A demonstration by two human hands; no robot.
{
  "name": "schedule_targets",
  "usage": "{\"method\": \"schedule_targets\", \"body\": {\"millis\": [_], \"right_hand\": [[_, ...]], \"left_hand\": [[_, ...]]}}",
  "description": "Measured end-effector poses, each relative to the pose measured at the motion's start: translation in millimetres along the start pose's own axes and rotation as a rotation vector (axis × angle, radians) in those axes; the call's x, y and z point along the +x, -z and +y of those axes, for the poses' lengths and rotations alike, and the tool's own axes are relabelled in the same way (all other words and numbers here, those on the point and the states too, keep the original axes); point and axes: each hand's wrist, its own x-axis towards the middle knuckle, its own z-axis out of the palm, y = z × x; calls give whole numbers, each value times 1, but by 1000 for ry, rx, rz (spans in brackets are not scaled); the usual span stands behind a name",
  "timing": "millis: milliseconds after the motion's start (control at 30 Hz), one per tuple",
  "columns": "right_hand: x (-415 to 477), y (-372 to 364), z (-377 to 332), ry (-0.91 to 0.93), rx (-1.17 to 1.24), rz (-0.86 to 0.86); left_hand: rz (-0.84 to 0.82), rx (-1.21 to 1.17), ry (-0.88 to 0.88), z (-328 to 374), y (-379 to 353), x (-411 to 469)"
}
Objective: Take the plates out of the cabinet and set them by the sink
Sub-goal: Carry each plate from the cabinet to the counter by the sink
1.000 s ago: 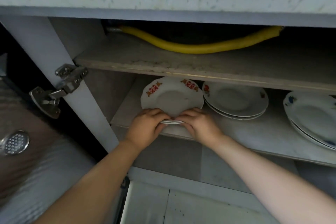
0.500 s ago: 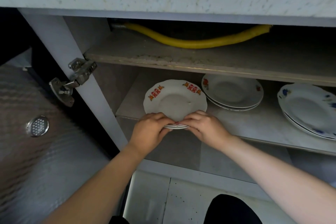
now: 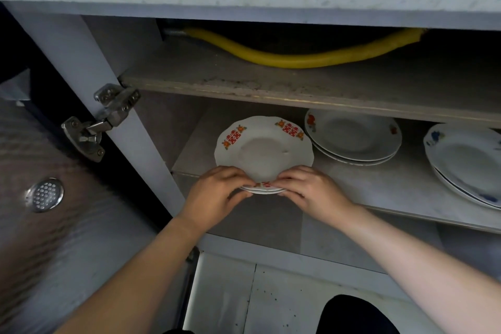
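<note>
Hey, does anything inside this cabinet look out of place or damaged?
A yellow hose runs across the back of the upper shelf, odd beside crockery, and that shelf's front edge looks grimy and worn. The red-patterned plates overhang the lower shelf only because the left hand and right hand grip them.

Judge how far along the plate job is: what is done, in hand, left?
Done: the cabinet door stands open. In hand: the left hand and right hand grip the near rim of the red-patterned plates at the front edge of the shelf. Left: those plates, the middle stack and the blue-flowered plates all need carrying out; no sink shows.
</note>
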Motion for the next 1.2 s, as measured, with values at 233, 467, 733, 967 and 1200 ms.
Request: {"method": "schedule_targets", "body": {"millis": [233, 467, 733, 967, 1200], "right_hand": [[-11, 6, -2, -21, 19, -34], [-4, 34, -5, -166, 51, -128], [10, 37, -3, -646, 5, 35], [16, 19, -15, -815, 92, 18], [17, 18, -20, -919, 157, 59]], "left_hand": [[-24, 10, 31, 16, -1, -8], [-31, -117, 41, 12, 11, -10], [148, -239, 485, 10, 21, 13], [61, -496, 802, -1, -1, 27], [130, -580, 848, 14, 2, 24]]}}
